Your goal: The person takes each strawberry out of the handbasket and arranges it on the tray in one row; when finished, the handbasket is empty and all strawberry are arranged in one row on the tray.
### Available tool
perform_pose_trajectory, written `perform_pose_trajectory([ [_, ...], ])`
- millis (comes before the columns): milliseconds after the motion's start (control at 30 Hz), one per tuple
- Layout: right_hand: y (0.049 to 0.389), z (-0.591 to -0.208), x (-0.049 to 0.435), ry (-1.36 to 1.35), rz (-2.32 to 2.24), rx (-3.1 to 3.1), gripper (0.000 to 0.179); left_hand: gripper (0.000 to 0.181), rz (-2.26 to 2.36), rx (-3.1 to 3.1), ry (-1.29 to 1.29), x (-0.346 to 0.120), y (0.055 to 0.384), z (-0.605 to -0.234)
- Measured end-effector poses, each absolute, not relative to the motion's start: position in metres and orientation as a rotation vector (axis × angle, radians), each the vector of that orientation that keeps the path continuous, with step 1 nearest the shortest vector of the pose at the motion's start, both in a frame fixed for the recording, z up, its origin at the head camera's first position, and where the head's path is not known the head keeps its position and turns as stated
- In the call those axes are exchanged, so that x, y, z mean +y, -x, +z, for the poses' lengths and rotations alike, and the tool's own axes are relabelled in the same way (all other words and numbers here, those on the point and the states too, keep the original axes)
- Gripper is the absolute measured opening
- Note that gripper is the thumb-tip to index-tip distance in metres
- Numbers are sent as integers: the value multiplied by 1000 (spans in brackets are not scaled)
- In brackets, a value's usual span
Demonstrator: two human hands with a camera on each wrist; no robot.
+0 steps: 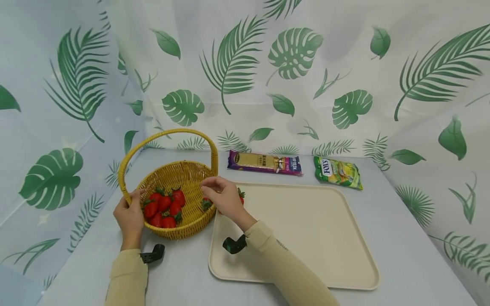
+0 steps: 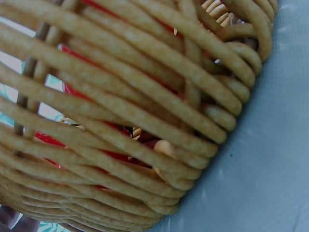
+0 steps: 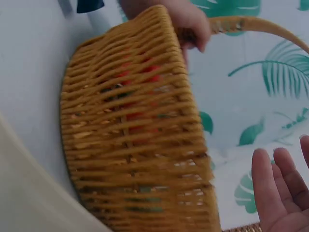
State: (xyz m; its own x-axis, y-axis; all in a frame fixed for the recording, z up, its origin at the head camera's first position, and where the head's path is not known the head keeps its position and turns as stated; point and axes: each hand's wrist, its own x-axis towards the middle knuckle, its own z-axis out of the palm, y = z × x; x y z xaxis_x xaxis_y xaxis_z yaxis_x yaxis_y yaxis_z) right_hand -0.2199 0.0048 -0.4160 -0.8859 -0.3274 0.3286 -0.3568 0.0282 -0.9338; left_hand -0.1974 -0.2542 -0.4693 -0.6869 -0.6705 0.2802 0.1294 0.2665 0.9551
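Note:
A yellow wicker basket (image 1: 195,174) with a tall arched handle holds several red strawberries (image 1: 164,203), mostly heaped at its left side. My left hand (image 1: 130,219) grips the basket's left rim by the foot of the handle. Over the right rim is my right hand (image 1: 226,199), with relaxed fingers and nothing in them; the right wrist view shows the fingers (image 3: 263,179) fairly straight. Just below that hand, a strawberry (image 1: 206,204) lies in the basket's right side, partly hidden. Behind the same hand, another strawberry (image 1: 241,195) shows at the tray's upper left corner.
A beige tray (image 1: 306,229) lies on the table right of the basket, its left edge close to the wicker. Behind the tray are a purple and gold packet (image 1: 264,163) and a green FOXS candy bag (image 1: 338,172). A leaf-patterned cloth (image 1: 245,85) surrounds the table.

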Motion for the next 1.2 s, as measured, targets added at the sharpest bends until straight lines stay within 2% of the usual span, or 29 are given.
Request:
perform_pose_trajectory([
  [200,225,-420,-17,-818,1947,-2400,22,41,-1490,-1845,-476,-255,199,-470],
  [400,230,-425,-32,-911,1726,-2654,31,40,-1490,-1839,-458,-254,201,-470],
  [700,245,-421,-39,-883,1723,-2844,36,39,-1468,-1845,-462,-254,202,-470],
  [1200,251,-426,-55,-1087,1461,-3081,37,39,-1481,-1859,-476,-254,199,-472],
])
